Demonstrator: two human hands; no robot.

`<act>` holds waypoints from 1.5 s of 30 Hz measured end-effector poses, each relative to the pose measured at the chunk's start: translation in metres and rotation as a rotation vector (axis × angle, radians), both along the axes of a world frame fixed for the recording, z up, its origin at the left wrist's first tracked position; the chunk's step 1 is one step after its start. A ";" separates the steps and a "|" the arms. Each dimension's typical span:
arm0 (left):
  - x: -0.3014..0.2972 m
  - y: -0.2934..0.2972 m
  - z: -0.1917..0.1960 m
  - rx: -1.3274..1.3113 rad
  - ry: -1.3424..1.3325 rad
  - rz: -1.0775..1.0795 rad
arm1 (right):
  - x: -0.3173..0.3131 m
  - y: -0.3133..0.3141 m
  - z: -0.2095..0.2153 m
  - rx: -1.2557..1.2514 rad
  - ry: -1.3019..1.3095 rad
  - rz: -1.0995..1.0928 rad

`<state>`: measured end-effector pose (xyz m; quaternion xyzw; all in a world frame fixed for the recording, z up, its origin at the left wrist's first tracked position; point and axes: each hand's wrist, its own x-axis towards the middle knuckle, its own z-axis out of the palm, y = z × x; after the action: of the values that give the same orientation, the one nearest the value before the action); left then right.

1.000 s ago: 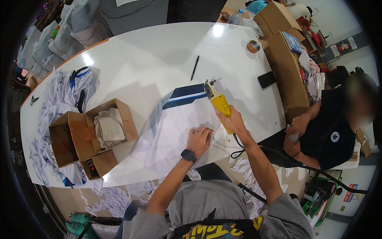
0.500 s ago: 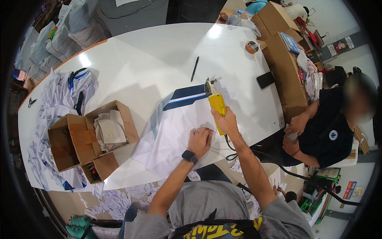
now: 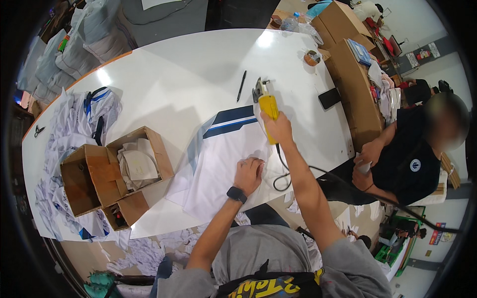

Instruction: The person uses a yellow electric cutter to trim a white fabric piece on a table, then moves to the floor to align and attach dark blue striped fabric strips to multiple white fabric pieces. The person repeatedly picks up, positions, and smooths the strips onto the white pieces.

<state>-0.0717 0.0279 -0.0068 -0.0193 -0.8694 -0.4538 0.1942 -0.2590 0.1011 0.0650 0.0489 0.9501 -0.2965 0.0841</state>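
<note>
Yellow corded cutter [image 3: 267, 110] in right hand [image 3: 278, 130], grip closed round handle, blade end at far edge of white fabric [image 3: 223, 166] with navy stripe, mid-desk toward near right edge; left hand [image 3: 248, 174] flat, fingers spread on cloth, holding nothing. Best to keep cloth taut under left palm, fingers clear of blade line, cord [image 3: 283, 171] off the cut path. White oval desk [image 3: 198, 64]: open cardboard box [image 3: 117, 176] at left, black pen [image 3: 241, 85] beyond, phone [image 3: 329, 98] at right edge; seated person [image 3: 412, 149] right, cartons behind.
</note>
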 end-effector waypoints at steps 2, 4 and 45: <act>-0.001 0.002 0.003 0.005 0.014 0.007 | -0.024 0.006 0.002 0.048 0.033 -0.012; -0.002 0.002 0.000 -0.014 0.002 0.019 | -0.049 0.013 0.006 0.032 -0.007 -0.008; 0.159 -0.004 0.215 0.756 -0.505 -0.656 | 0.297 0.097 0.016 -0.318 0.220 0.905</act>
<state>0.0872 0.0238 0.2079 -0.1084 -0.6142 -0.7611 -0.1779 0.0380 0.1982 0.0805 -0.4139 0.8221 -0.3750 0.1102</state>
